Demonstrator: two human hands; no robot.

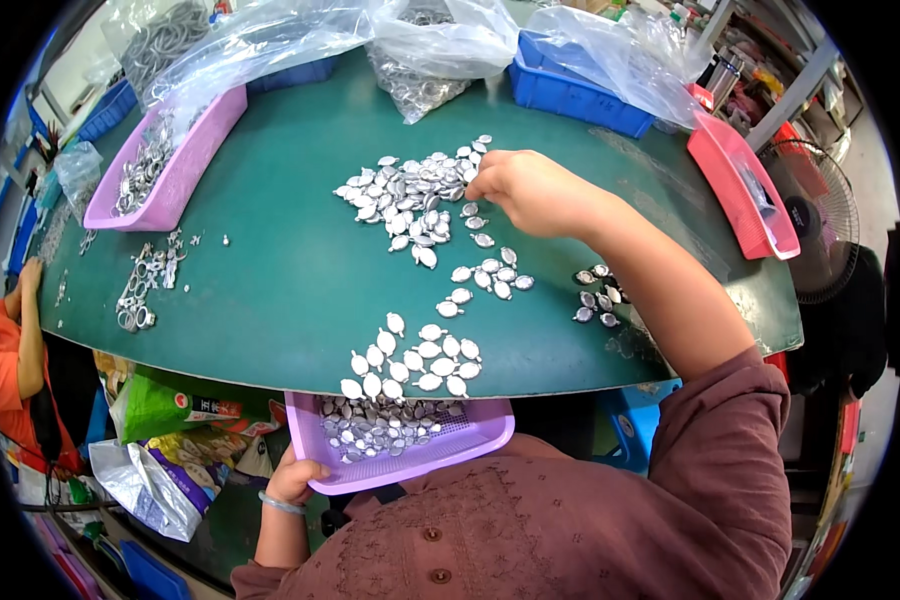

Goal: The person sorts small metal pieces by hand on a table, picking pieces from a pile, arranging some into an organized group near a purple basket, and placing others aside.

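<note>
My left hand grips the left corner of a purple plastic basket, which sits just below the table's near edge. Inside lie many small silvery oval metal pieces. My right hand reaches over the table to the right side of a heap of similar oval pieces. Its fingers are curled together against the heap, and whatever is between them is hidden. Loose ovals lie flat near the edge above the basket, and a small group lies between them and the heap.
Dark-faced pieces lie under my right forearm. A long purple basket of metal parts stands left, beside loose fittings. Blue bins, plastic bags and a pink basket line the far side. Another person works at far left.
</note>
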